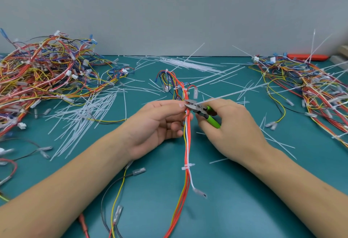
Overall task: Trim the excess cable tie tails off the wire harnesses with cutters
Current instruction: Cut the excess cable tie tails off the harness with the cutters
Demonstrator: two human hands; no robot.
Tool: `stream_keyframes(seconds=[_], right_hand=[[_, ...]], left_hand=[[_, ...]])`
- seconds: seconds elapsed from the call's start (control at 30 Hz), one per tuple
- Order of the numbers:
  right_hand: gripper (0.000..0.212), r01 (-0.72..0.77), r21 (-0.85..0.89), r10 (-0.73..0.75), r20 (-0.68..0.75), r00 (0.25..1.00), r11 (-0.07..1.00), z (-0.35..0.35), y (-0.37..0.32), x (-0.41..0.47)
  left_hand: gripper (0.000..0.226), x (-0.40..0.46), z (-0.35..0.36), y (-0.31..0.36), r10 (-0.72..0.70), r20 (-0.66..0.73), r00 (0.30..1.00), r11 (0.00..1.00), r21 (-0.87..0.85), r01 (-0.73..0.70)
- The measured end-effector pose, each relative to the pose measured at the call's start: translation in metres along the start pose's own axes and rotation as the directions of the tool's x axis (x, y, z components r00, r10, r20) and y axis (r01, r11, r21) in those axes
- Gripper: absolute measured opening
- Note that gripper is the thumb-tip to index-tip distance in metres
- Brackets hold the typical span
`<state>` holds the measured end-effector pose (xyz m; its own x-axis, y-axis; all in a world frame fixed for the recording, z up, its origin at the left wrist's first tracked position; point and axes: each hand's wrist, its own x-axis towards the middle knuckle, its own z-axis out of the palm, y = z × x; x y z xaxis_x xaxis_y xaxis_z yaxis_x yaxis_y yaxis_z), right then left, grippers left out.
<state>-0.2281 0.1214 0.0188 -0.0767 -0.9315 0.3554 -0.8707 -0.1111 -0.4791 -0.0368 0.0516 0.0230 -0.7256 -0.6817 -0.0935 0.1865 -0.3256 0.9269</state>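
A wire harness (187, 139) of orange, yellow and white wires runs from the table's middle toward me. My left hand (156, 124) grips it just below a white cable tie, thumb and forefinger pinching the bundle. My right hand (231, 126) holds green-handled cutters (199, 108), whose metal jaws sit against the bundle at the tie. From the jaws a long white tie tail (237, 92) sticks out up and to the right. Lower on the same harness is another cable tie (187, 167) with a short stub.
A large heap of harnesses (43, 72) fills the left of the green table (244, 209), another pile (310, 87) the right. Cut white tie tails (84, 117) litter the middle and left. A red object (307, 57) lies at the back right by the grey wall.
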Motion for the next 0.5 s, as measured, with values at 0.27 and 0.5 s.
stream_keyframes(seconds=[0.27, 0.5], right_hand=[[0.024, 0.007, 0.002, -0.007, 0.000, 1.000, 1.000, 0.0002, -0.0008, -0.0005], [0.024, 0.016, 0.027, -0.016, -0.024, 1.000, 1.000, 0.0028, 0.0029, -0.0023]], left_hand=[[0.020, -0.0004, 0.0030, 0.0011, 0.006, -0.003, 1.000, 1.000, 0.030, -0.006], [0.015, -0.0010, 0.0032, 0.0010, 0.009, -0.016, 1.000, 0.999, 0.047, -0.008]])
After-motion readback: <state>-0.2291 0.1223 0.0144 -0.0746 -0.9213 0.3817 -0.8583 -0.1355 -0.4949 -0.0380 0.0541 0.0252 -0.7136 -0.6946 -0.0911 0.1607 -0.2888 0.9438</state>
